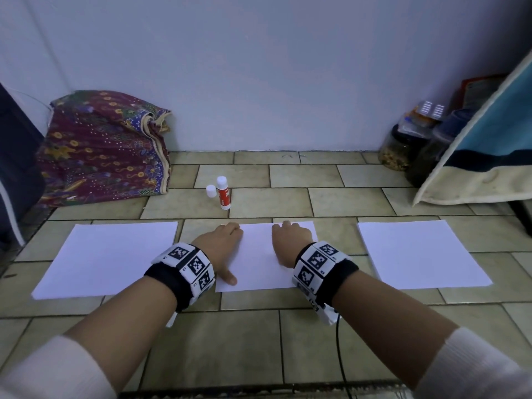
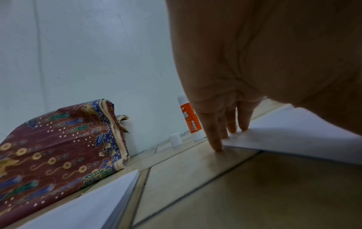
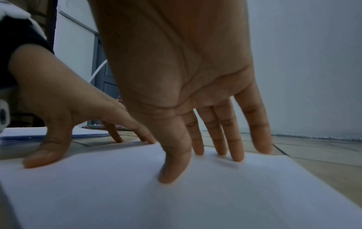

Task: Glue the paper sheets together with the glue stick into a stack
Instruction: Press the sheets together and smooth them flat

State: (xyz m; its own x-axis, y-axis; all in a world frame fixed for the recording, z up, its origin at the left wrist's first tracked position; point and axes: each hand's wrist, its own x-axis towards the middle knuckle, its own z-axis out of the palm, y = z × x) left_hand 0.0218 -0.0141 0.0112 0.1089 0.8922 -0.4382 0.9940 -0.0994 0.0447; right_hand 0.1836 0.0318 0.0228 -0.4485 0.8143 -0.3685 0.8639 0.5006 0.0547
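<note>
tiled floor (image 1: 259, 335) carries three paper piles; left hand (image 1: 220, 244) and right hand (image 1: 290, 243), each grip spread, press the middle sheet (image 1: 259, 260) flat. next likely needs the uncapped glue stick (image 1: 224, 192).

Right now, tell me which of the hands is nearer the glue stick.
Left. The left hand rests on the middle sheet, just below the glue stick; the right hand lies farther right.

1. A tiled floor (image 1: 302, 203) carries everything in front of me.
2. Three white lots of paper lie flat in a row: a left stack (image 1: 109, 257), a middle sheet (image 1: 259, 263), a right stack (image 1: 420, 251).
3. Beyond the middle sheet a glue stick (image 1: 223, 194) stands upright, its cap (image 1: 211, 191) just beside it.
4. A patterned cloth bundle (image 1: 100, 151) sits at the far left by the wall; jars (image 1: 403, 148) stand far right.
</note>
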